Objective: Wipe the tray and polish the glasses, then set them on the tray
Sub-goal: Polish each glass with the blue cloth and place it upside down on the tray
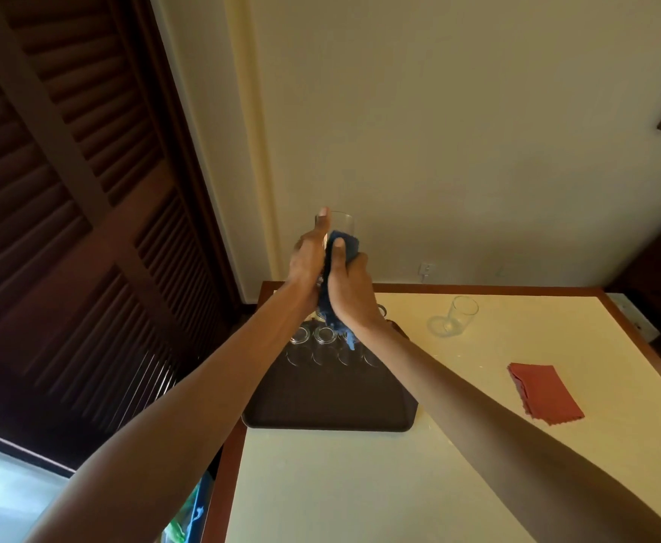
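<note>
Both hands are raised above the far end of the tray (328, 401), close together and touching.

1. Left hand (307, 264): fingers curled round a clear glass (342, 223), thumb extended up along its near side to the rim. The glass is held in the air, clear of the counter (360, 484), open end uppermost.
2. Right hand (352, 291): fingers and thumb clamped on a blue cloth (349, 244), pressing it against the right side of the held glass. A tail of the cloth hangs below the wrist.
3. Tray: dark brown, resting on the counter at its left side. A group of clear glasses (325, 334) stands in rows at the far end of the tray; the near half is bare. The arms partly hide the group, so the count cannot be told.
4. One further glass (462, 313) stands on the counter to the right of the tray, apart from it.
5. A folded red cloth (544, 393) lies flat on the counter, nearer and further right than that glass.
6. A dark louvred door (66, 190) fills the left of the scene.
</note>
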